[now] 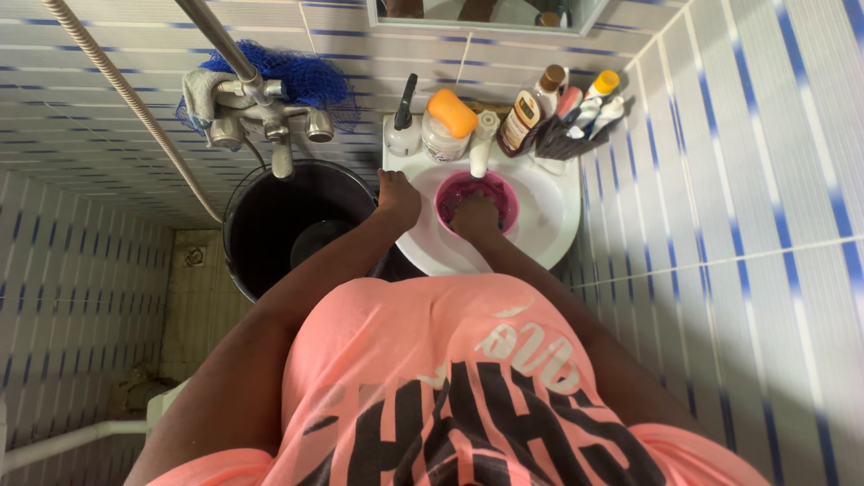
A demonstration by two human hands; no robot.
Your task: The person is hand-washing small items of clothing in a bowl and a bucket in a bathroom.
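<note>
While the right hand sits inside the pink bowl, the left hand rests on the white sink rim.

Right fingers dip into the bowl's purple contents, grip not discernible; left fingers curl closed over the rim. The bowl stands in the basin below the white tap. Left: black bucket. Behind: orange-lidded jar, pump bottle, brown bottle.
</note>
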